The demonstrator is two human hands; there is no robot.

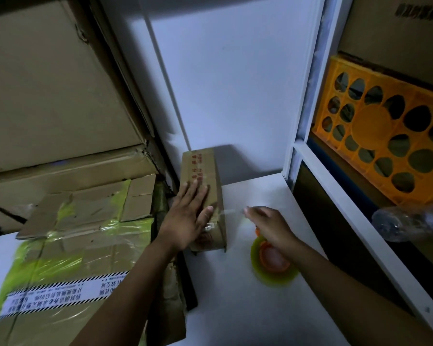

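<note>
Left hand [188, 216] spread flat, we pin the box [200, 168], its long axis pointing away; the right hand [268, 226], just rightward, grips the tape dispenser [273, 263].

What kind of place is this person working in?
Probably a storeroom or packing area: taped cartons are stacked at the left, an orange crate sits in white shelving, and clear tape runs from a small box toward a tape roll.

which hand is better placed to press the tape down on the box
Left. The left hand lies flat on the box beside the stretched tape; the right hand holds the tape roll.
</note>
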